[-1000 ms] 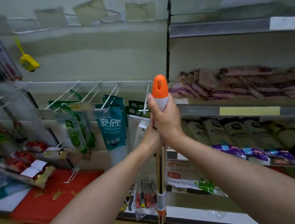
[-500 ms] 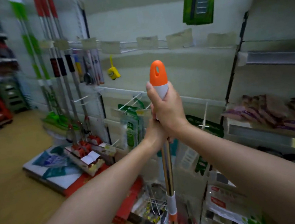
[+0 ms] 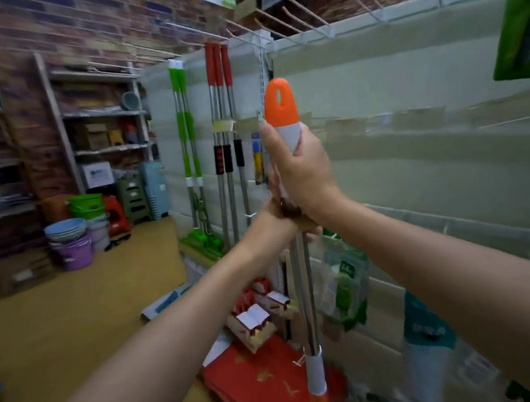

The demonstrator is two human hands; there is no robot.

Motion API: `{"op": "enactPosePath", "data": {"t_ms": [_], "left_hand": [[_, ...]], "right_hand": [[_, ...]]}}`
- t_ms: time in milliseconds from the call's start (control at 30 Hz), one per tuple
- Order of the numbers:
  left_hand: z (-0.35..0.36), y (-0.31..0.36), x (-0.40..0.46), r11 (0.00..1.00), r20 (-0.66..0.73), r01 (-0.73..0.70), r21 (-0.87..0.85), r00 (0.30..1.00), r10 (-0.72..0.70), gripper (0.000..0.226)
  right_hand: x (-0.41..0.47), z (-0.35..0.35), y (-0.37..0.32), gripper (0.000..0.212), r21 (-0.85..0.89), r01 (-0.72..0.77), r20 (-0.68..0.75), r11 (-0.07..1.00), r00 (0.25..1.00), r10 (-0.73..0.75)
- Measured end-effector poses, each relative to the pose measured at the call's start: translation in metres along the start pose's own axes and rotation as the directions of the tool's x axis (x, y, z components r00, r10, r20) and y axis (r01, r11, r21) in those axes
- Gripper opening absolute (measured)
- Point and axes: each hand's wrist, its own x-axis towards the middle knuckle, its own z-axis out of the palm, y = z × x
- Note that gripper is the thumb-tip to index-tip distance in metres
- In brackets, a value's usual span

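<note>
I hold a mop upright in front of me by its handle (image 3: 280, 108), which has an orange cap with a hanging hole over a white-grey grip. Its steel pole (image 3: 303, 296) runs down to a white and orange collar (image 3: 315, 375); the mop head is out of view. My right hand (image 3: 304, 176) grips the white part just under the orange cap. My left hand (image 3: 279, 219) grips the pole directly below it, mostly hidden behind the right wrist.
Green-handled mops (image 3: 189, 150) and red-handled mops (image 3: 223, 122) hang on the white display wall behind. White wire hooks (image 3: 285, 21) jut out overhead. Red packs (image 3: 265, 381) and small boxes (image 3: 254, 325) lie at the wall's foot. Stacked buckets (image 3: 74, 237) and shelving stand far left.
The view has swung left and upward, from the packaged-goods shelves to the hanging mops and the shop's far shelving. Both hands kept their grip on the mop, which stays upright.
</note>
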Motion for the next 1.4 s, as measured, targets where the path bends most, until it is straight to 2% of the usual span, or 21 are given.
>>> {"op": "enactPosePath", "data": {"t_ms": [33, 100, 200, 267, 400, 667, 733, 800, 900, 933, 1000, 1100, 1200, 1367, 1400], "left_hand": [[-0.015, -0.001, 0.000, 0.998, -0.037, -0.015, -0.057, 0.999, 0.013, 0.035], [-0.045, -0.004, 0.001, 0.999, -0.069, -0.018, -0.032, 0.998, 0.016, 0.033], [-0.084, -0.018, 0.012, 0.975, 0.012, 0.014, 0.222, 1.000, -0.017, 0.015], [-0.106, -0.029, 0.020, 0.937, 0.045, 0.023, 0.348, 0.998, -0.041, 0.017], [-0.141, -0.044, 0.044, 0.930, 0.054, 0.039, 0.366, 0.997, -0.063, 0.027], [-0.210, -0.064, 0.126, 0.915, 0.153, 0.064, 0.398, 0.979, -0.135, 0.024], [-0.228, -0.067, 0.147, 0.908, 0.173, 0.056, 0.414, 0.975, -0.139, 0.022], [-0.247, -0.071, 0.165, 0.903, 0.185, 0.046, 0.427, 0.973, -0.137, 0.024], [-0.274, -0.083, 0.188, 0.913, 0.190, 0.033, 0.407, 0.975, -0.120, 0.025], [-0.283, -0.088, 0.195, 0.917, 0.191, 0.030, 0.397, 0.975, -0.115, 0.025], [-0.299, -0.100, 0.209, 0.925, 0.205, 0.023, 0.379, 0.973, -0.108, 0.023], [-0.326, -0.120, 0.230, 0.933, 0.240, -0.008, 0.360, 0.967, -0.084, 0.013], [-0.358, -0.139, 0.250, 0.944, 0.258, -0.022, 0.328, 0.964, -0.067, 0.018], [-0.420, -0.179, 0.271, 0.997, 0.228, -0.015, 0.082, 0.974, -0.004, 0.024], [-0.431, -0.190, 0.273, 0.997, 0.227, -0.015, 0.075, 0.974, -0.002, 0.026]], "right_hand": [[0.005, 0.013, 0.000, 0.019, 0.002, 0.009, -0.013, 1.000, 1.000, -0.009], [0.014, 0.035, 0.004, 0.020, 0.027, 0.006, -0.008, 1.000, 1.000, -0.006], [0.031, 0.063, 0.015, 0.019, 0.092, 0.004, 0.050, 0.996, 0.999, -0.009], [0.043, 0.082, 0.024, 0.018, 0.122, 0.004, 0.076, 0.992, 0.997, -0.014], [0.069, 0.117, 0.049, 0.020, 0.145, 0.006, 0.085, 0.989, 0.996, -0.019], [0.143, 0.171, 0.109, 0.027, 0.103, 0.006, 0.065, 0.995, 0.998, -0.013], [0.165, 0.181, 0.119, 0.025, 0.119, -0.038, 0.136, 0.992, 0.991, 0.022], [0.184, 0.192, 0.131, 0.024, 0.202, -0.115, 0.277, 0.973, 0.959, 0.055], [0.204, 0.215, 0.153, 0.039, 0.309, -0.257, 0.399, 0.916, 0.909, 0.121], [0.207, 0.224, 0.162, 0.044, 0.333, -0.285, 0.387, 0.899, 0.910, 0.146], [0.211, 0.243, 0.178, 0.039, 0.368, -0.286, 0.320, 0.885, 0.932, 0.169], [0.216, 0.273, 0.198, 0.017, 0.296, -0.203, 0.206, 0.933, 0.968, 0.144], [0.227, 0.308, 0.209, 0.017, 0.244, -0.137, 0.088, 0.960, 0.989, 0.119], [0.255, 0.373, 0.215, 0.016, 0.204, -0.061, -0.013, 0.977, 0.998, 0.065], [0.261, 0.387, 0.215, 0.015, 0.185, -0.049, -0.027, 0.982, 0.998, 0.055]]}}
